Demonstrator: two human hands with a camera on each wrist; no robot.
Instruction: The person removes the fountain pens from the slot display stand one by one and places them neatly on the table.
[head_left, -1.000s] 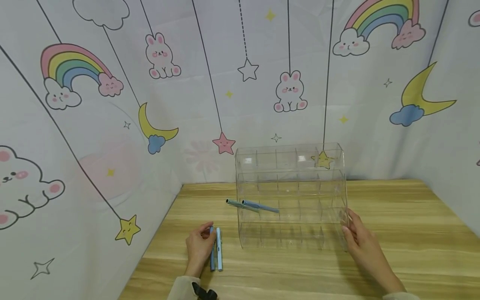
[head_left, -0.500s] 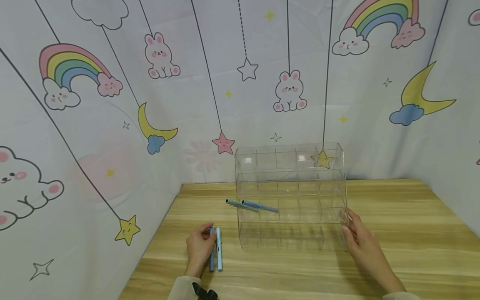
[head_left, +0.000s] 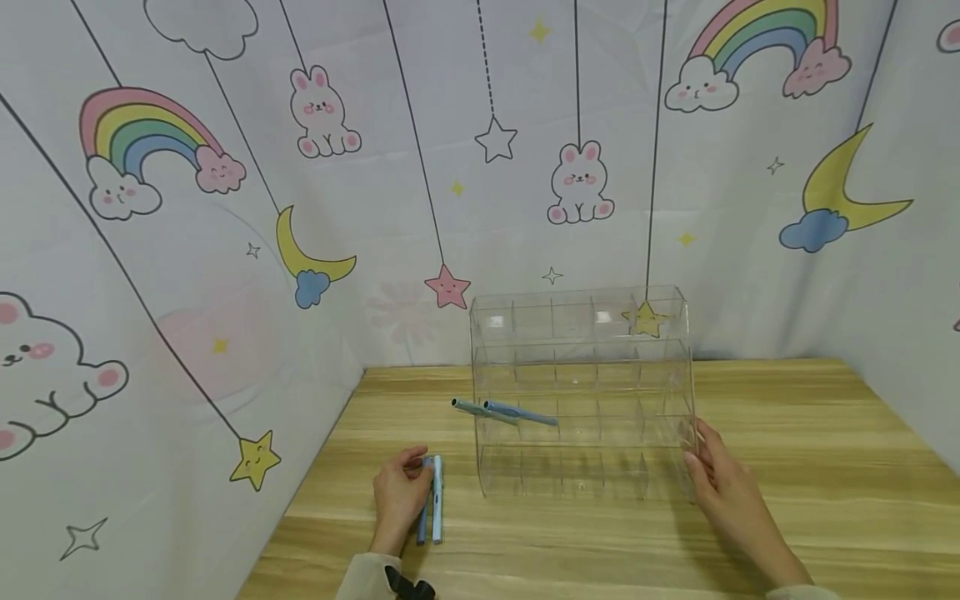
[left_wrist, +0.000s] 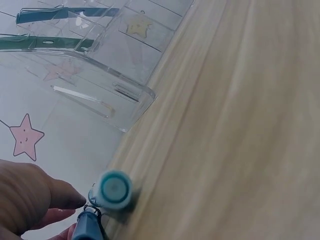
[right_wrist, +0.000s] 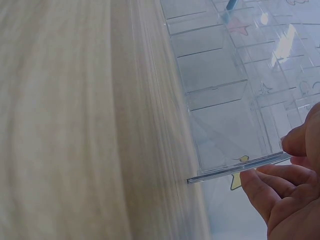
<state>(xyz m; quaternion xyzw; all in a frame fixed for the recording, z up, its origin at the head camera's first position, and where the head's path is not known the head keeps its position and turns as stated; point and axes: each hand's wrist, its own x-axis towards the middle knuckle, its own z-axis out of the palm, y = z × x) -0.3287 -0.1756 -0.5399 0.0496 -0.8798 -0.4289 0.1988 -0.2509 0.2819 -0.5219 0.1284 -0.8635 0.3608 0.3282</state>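
On the wooden table my left hand [head_left: 401, 500] pinches a darker blue pen [head_left: 422, 523] between thumb and fingers. Right beside it is a light blue pen [head_left: 438, 508]; the left wrist view shows its round teal end [left_wrist: 114, 189] next to the darker pen's clip [left_wrist: 87, 225]. A clear tiered acrylic rack [head_left: 577, 458] stands upright at centre. My right hand [head_left: 727, 500] grips the rack's right side panel, thumb on one face and fingers on the other in the right wrist view. Lying in the rack's left part are a green pen [head_left: 472, 408] and a blue pen [head_left: 521, 412].
The wooden tabletop [head_left: 570, 550] runs back to a white curtain [head_left: 405, 208] printed with rabbits, rainbows, moons and stars. This curtain also borders the table on the left and right. The green pen's capped end sticks out past the rack's left side.
The two pens at my left hand have shifted slightly, their lower ends swinging a little to the left. My right hand and the rack have stayed put.
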